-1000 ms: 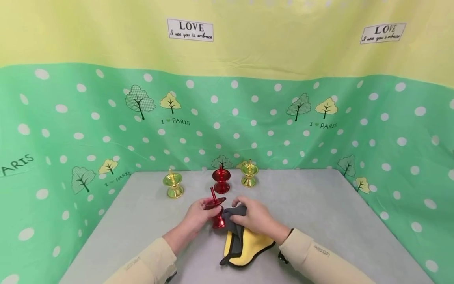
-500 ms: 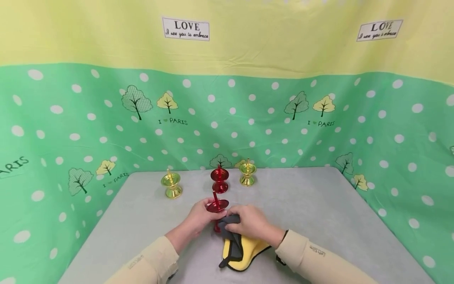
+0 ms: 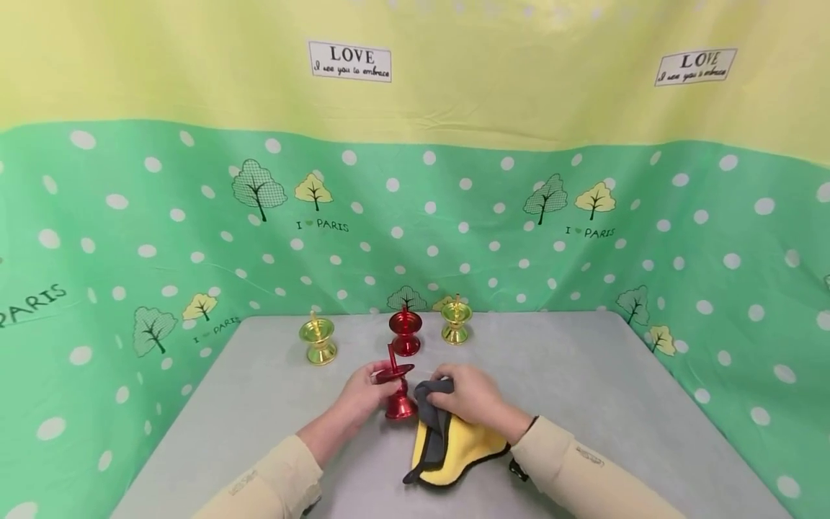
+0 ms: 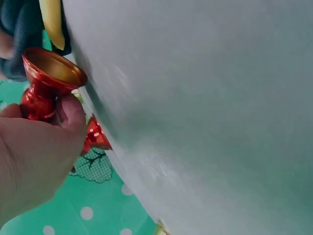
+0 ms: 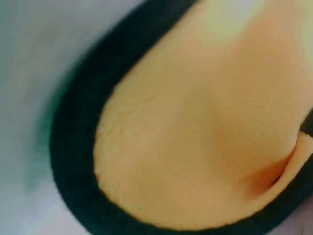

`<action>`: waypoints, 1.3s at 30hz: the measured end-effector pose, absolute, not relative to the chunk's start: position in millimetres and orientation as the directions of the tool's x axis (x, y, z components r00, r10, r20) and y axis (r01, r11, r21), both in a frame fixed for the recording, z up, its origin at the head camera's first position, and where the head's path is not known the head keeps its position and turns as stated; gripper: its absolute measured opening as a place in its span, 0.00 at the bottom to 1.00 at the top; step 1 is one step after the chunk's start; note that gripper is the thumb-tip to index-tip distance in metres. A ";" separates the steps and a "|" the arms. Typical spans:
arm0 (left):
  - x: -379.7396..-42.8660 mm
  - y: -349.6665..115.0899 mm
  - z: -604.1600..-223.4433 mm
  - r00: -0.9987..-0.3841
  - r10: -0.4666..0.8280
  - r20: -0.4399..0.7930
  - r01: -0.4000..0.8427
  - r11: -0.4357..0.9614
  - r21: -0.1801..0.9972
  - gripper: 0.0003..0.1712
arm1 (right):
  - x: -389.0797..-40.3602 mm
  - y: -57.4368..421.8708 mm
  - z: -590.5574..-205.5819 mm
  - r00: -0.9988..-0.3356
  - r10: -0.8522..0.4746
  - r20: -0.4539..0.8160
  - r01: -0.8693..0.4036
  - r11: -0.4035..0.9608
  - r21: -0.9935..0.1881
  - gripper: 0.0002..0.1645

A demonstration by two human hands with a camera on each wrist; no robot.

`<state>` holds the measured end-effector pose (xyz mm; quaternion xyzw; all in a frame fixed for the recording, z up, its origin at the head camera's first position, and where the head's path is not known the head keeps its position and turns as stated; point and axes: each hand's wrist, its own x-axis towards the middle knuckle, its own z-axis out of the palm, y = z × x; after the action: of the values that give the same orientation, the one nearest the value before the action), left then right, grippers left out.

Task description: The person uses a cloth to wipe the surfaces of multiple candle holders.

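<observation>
My left hand (image 3: 359, 395) grips a shiny red metal candle holder (image 3: 400, 408) by its upper part, under the wide dish. A thin upright stem rises from that dish. In the left wrist view, the hollow underside of its base (image 4: 57, 69) faces the camera, lifted off the table. My right hand (image 3: 478, 398) pinches a bunched cloth (image 3: 463, 448), grey on one side and yellow with black edging on the other. The cloth's grey fold sits just right of the held candle holder. Yellow cloth (image 5: 190, 127) fills most of the right wrist view, hiding the right fingers there.
Another red candle holder (image 3: 405, 339) stands behind the hands, at the back of the grey table (image 3: 259, 404). A gold one (image 3: 319, 346) stands to its left and a second gold one (image 3: 456, 328) to its right. A green and yellow printed curtain (image 3: 363, 259) surrounds the table.
Half a second ago the grey cloth overlapped the candle holder's lower part, whose dish tipped toward the camera. Now the cloth has shifted right, the base shows, and the candle holder is more upright.
</observation>
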<state>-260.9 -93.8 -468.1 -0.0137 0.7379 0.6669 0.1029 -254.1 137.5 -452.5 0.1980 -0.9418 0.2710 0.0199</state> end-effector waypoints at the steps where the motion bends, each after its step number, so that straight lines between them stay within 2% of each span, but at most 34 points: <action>1: -261.0 -93.6 -468.3 -0.979 0.116 -0.165 -0.151 0.121 0.981 0.34 | -251.7 136.4 -449.5 -0.913 -0.380 0.149 -0.400 0.760 -0.512 0.11; 8: -258.1 -89.6 -468.6 -0.985 0.078 -0.152 -0.131 0.224 0.966 0.38 | -238.5 122.5 -442.1 -0.866 -0.484 0.124 -0.466 0.694 -0.549 0.11; 17: -258.0 -88.4 -461.6 -0.989 0.036 -0.144 -0.129 0.267 0.955 0.41 | -253.2 125.0 -456.3 -0.915 -0.389 0.109 -0.391 0.787 -0.476 0.11; 23: -258.0 -92.2 -465.6 -0.986 0.070 -0.151 -0.129 0.253 0.959 0.43 | -257.3 137.8 -451.9 -0.945 -0.303 0.124 -0.324 0.807 -0.495 0.12; 27: -259.0 -93.2 -468.9 -0.988 0.091 -0.124 -0.100 0.231 0.968 0.42 | -249.6 137.3 -443.5 -0.911 -0.377 0.167 -0.404 0.740 -0.538 0.12; 32: -259.3 -92.3 -473.7 -0.979 0.174 -0.110 -0.065 0.246 0.967 0.42 | -238.5 128.8 -444.5 -0.871 -0.470 0.142 -0.464 0.693 -0.553 0.11; 39: -258.5 -90.1 -471.4 -0.959 0.272 -0.082 0.010 0.320 0.948 0.44 | -248.5 131.8 -460.5 -0.929 -0.352 0.110 -0.360 0.800 -0.479 0.11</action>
<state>-258.5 -90.1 -471.4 0.0875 0.8043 0.5767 0.1135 -248.5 131.8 -460.5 0.1878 -0.9488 0.2540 0.0079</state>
